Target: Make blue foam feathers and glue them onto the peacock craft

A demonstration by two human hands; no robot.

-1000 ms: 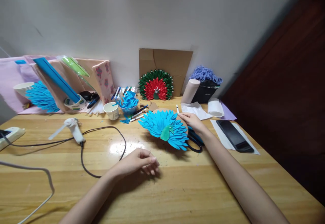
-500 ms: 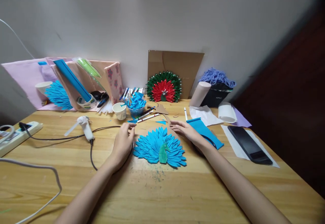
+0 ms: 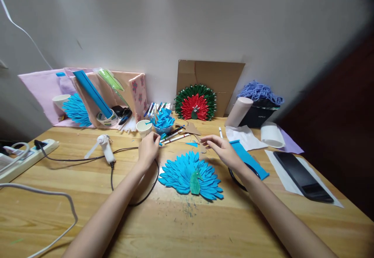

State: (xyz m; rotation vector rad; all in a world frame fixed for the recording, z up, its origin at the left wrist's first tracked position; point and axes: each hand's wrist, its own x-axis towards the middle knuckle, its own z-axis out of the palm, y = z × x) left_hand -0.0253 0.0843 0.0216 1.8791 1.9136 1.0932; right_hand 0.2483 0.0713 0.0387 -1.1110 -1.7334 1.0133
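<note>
Reaching: we put both hands over the far side of the blue paper peacock (image 3: 189,174), which lies flat on the wooden table (image 3: 181,227).
Left hand: our left hand (image 3: 149,149) hovers just beyond the peacock's left edge, fingers curled loosely; fingertips sit near a small blue scrap, and we cannot tell if they pinch it.
Right hand: our right hand (image 3: 222,151) is spread and relaxed, holding nothing, palm down above the table just right of the peacock's top, near the blue foam sheet (image 3: 248,158).
Peacock: centre of the table, between our forearms, green body piece pointing toward us.
Nearby: markers (image 3: 175,137) and a bowl of blue petals (image 3: 163,121) just beyond the left hand; paper cup (image 3: 144,127) beside them.
Left side: glue gun (image 3: 105,149) with black cord (image 3: 137,195), power strip (image 3: 27,156).
Back wall: red-green peacock (image 3: 195,104) against cardboard (image 3: 210,80).
Right side: phone (image 3: 302,176) on white paper.
</note>
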